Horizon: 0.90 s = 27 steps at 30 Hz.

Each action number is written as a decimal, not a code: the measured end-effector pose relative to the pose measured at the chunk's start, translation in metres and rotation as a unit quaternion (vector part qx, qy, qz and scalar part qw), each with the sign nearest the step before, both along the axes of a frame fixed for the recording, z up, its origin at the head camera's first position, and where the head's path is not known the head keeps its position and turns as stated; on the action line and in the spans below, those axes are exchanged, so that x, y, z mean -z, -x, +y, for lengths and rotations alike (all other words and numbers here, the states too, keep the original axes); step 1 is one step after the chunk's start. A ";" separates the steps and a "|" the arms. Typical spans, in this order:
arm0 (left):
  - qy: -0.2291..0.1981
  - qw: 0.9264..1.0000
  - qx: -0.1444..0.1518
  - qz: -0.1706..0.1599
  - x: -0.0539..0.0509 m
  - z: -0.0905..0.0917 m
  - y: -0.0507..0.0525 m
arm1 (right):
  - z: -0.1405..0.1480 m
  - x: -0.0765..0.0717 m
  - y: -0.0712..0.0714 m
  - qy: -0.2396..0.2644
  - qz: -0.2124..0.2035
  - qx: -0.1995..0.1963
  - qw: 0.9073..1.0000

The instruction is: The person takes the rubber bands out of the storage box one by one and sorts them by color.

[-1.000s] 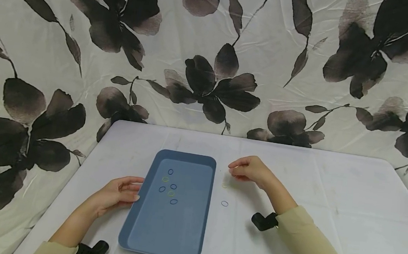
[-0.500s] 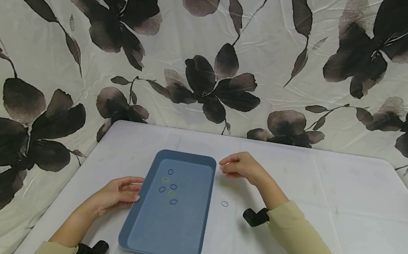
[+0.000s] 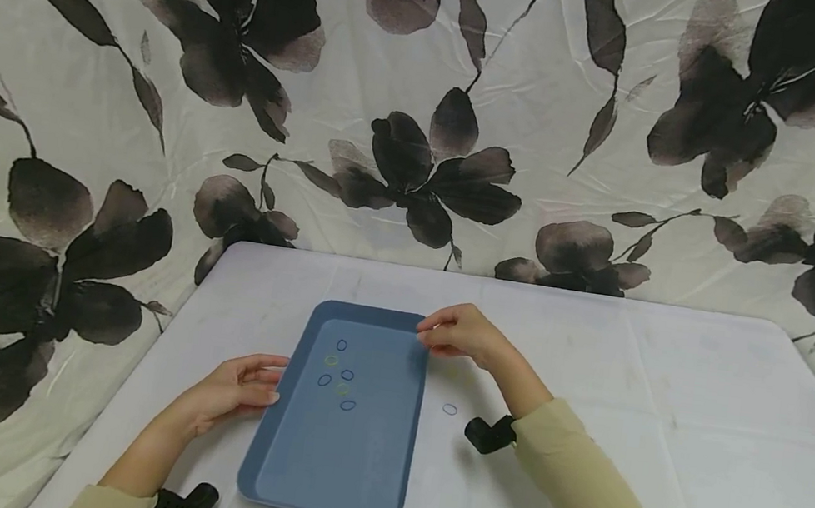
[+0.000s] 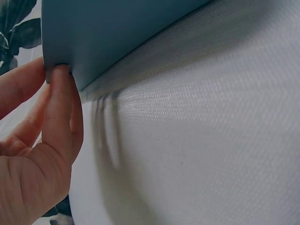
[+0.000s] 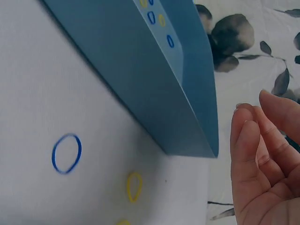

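The left hand (image 3: 229, 391) touches the left rim of a blue tray (image 3: 330, 467) with fairly straight fingers; in the left wrist view, fingertips of this hand (image 4: 44, 136) meet the tray's edge (image 4: 103, 33). Several thin rings lie flat inside, among them a blue ring (image 3: 348, 405) and a yellow ring (image 3: 331, 360). The right hand (image 3: 466, 334) is over the tray's far right corner, fingers loosely bent. In the right wrist view, thumb and fingers of that hand (image 5: 262, 159) stand apart with nothing visible between them.
On the white table (image 3: 578, 475), right of the tray, lie a blue ring (image 3: 450, 410) and faint yellow rings, one (image 5: 134, 187) plainer in the right wrist view. A floral cloth (image 3: 577, 156) hangs behind. Black devices sit at both wrists.
The right hand has moved left from over the table to the tray's far right corner. The left hand, the tray and the visible rings keep their places.
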<state>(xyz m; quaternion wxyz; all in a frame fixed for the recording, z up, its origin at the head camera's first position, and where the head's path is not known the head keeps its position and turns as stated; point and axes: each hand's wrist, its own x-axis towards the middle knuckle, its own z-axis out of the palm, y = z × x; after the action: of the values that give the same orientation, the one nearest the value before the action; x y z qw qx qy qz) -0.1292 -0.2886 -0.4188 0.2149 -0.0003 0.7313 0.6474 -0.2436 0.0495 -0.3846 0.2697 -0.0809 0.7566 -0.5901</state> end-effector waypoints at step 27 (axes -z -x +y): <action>-0.008 1.000 0.003 0.000 0.001 -0.001 -0.002 | -0.063 0.011 -0.014 0.017 -0.009 -0.046 0.999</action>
<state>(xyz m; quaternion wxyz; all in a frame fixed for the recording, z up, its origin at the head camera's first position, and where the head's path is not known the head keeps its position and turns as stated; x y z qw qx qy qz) -0.1272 -0.2897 -0.4202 0.2170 0.0031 0.7259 0.6526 -0.2300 -0.0137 -0.3956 0.3020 -0.1153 0.7393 -0.5907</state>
